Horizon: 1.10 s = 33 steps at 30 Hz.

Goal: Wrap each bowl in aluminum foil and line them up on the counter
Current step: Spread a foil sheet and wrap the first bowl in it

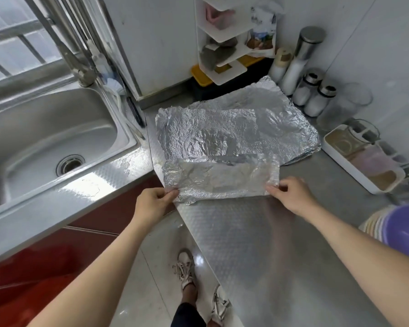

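Head view: my left hand point(151, 204) and right hand point(291, 197) each pinch 1 near corner of a crinkled foil sheet point(220, 179), held over the left edge of the counter point(257, 244). A foil stack point(234, 128) lies behind; stacked bowls point(401, 230) sit at the right edge.

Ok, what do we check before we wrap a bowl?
1. Left hand pinches a corner of the sheet: ok.
2. Right hand pinches the other corner: ok.
3. Sheet has no tears: cannot tell, it is crinkled.
4. Bare counter below to lay it on: ok.
5. A bowl set out for wrapping: not ok, the bowls sit stacked at the right edge.
6. More foil ready: ok, a foil pile lies behind.
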Available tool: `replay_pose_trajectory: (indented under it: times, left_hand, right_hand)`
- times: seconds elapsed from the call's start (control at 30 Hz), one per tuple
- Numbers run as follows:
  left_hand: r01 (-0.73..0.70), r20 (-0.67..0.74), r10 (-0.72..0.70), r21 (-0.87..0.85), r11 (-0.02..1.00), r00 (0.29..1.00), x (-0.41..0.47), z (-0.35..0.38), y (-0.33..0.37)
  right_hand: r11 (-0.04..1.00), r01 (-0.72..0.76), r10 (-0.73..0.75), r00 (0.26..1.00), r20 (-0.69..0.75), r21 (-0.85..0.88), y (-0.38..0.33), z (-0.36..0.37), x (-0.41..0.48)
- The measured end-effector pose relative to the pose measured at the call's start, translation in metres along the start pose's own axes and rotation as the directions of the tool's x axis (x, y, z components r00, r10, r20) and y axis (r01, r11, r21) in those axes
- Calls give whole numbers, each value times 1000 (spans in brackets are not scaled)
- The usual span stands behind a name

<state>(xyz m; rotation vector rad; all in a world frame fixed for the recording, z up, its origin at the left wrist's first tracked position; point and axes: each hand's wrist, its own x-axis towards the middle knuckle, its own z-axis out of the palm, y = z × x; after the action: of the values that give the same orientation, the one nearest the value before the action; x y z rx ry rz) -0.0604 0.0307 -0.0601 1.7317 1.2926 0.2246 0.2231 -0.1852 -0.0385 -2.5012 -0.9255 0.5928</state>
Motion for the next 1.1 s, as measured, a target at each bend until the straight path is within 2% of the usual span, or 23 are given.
replay_pose_trajectory:
  times: [0.1,0.2,0.4,0.47,0.57,0.77,0.9,1.03,1.1]
  left_hand:
    - [70,-58,-68,37,997,996,-2,8,5]
    - [66,-64,-59,113,991,996,-4,9,10]
    - [78,-71,-65,195,978,995,-2,10,5]
    - [79,-79,-65,180,981,995,-1,12,4]
    - [113,-113,-105,68,991,988,1,13,-1]
    - [120,-147,-143,-152,981,979,-1,13,-3]
    - [118,-170,-146,-164,979,975,-6,13,3]
    - [78,-171,-112,-196,978,979,-7,11,9]
    - [12,-157,-44,-203,979,987,-9,12,13]
  right_hand:
    - [989,-114,113,993,-20,-97,-7,6,4]
    - [958,-205,205,979,-21,-201,-16,9,6]
    - [904,-243,235,970,-66,-352,-25,15,3]
    - [887,-246,234,969,-80,-391,-26,17,3]
    - [872,-256,230,967,-113,-418,-27,21,1]
    - [877,-292,243,955,-172,-381,-26,22,3]
    - [874,-316,261,946,-191,-369,-26,23,6]
    - [917,-380,336,901,-276,-123,-33,16,9]
    - [959,-267,213,901,-378,-95,-43,15,3]
